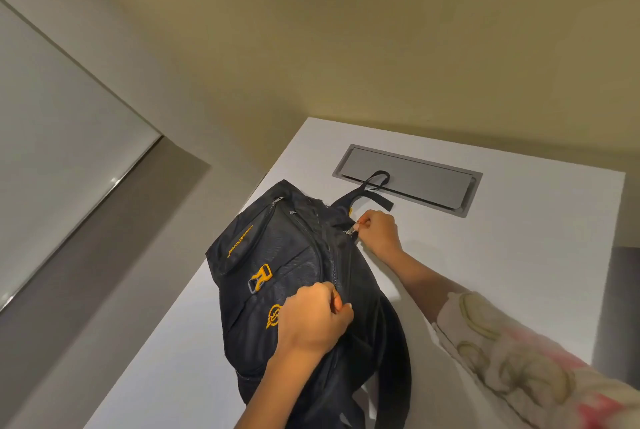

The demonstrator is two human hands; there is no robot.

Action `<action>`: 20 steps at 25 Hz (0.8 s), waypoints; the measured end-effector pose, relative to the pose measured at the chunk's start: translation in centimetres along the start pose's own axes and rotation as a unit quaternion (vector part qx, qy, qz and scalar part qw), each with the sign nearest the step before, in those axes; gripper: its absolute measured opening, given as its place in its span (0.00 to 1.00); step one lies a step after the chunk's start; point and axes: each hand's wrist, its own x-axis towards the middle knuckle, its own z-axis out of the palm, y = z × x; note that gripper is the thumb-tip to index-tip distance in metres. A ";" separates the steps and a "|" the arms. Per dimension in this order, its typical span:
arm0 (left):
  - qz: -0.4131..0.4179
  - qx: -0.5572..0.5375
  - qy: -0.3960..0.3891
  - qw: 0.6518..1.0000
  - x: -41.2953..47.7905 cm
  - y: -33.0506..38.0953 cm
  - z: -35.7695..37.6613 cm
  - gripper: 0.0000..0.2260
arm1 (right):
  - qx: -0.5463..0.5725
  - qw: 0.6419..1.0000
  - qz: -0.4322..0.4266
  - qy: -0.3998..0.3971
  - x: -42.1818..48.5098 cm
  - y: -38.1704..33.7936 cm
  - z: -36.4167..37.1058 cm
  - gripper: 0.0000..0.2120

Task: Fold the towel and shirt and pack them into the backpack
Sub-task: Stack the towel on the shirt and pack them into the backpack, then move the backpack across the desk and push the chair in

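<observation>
Black backpack [294, 272] is lying front-side up on the white worktop [519, 238], near its left edge, top end pointing away from the person. Yellow lettering, a yellow emblem and a yellow-and-grey buckle [259, 278] are showing on the front panel. The bag's carry loop [375, 182] is trailing off the top end and resting across a grey metal hatch [408, 179] set flush into the worktop.

Both hands are working on the bag, apart from each other, one at each end of the main zip line [337, 266].

Right hand [377, 233] is sitting at the top end of the bag, fingers curled in tight, thumb and forefinger pinching the small metal zip pull [350, 231]. The heel of this hand is lying on or just over the worktop beside the bag; which of the two cannot be told. A pale patterned sleeve [519, 359] with pink patches is covering the forearm behind it.

Left hand [311, 321] is reaching in from the near edge, bare forearm lying over the bag's lower half. Its fingers are curled round a fold of black fabric just beside the zip line, thumb pressing against the fingertips, gripping the cloth and partly covering the yellow emblem.

Whether the zip teeth between the two hands are meshing cannot be told. Contents of the bag are hidden.
</observation>
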 end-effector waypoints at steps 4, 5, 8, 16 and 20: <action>-0.013 -0.102 0.033 0.994 -0.6 -1.2 -0.3 0.15 | -0.015 0.999 0.032 -0.031 0.9 0.1 -1.6 0.07; -0.029 -0.130 0.063 0.989 -0.6 -2.1 -0.6 0.15 | -0.026 0.999 0.037 -0.028 1.2 -0.2 -2.0 0.10; -0.124 -0.200 0.163 0.958 0.2 -6.3 -1.0 0.11 | -0.045 0.997 0.055 -0.027 2.0 -1.9 -2.8 0.13; -0.439 -0.419 0.111 0.787 1.3 -16.7 1.0 0.26 | 0.043 0.955 0.160 -0.247 0.4 -9.3 -2.4 0.39; -0.446 -0.531 0.052 0.718 1.6 -17.3 0.9 0.29 | -0.003 0.917 0.190 -0.351 -1.0 -13.0 -1.3 0.42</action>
